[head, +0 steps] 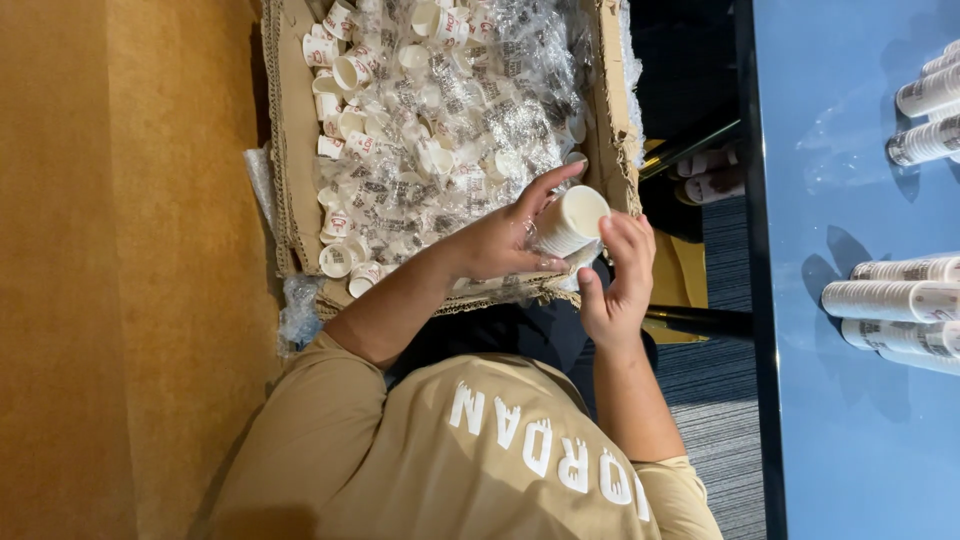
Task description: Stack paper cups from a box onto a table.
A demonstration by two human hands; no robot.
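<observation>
Over the near edge of the cardboard box (290,150) of loose cups, the left hand (500,240) curls its fingers around a stack of white paper cups (568,222), while the right hand (618,280), fingers half bent, cups its end.

Bright, even indoor light, and the frame is turned sideways. Glare glints off the plastic wrap (470,130); soft shadows lie on the blue table (850,400).

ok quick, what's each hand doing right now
left hand: closed around a white paper cup
right hand: open, fingertips at the cup's rim
</observation>
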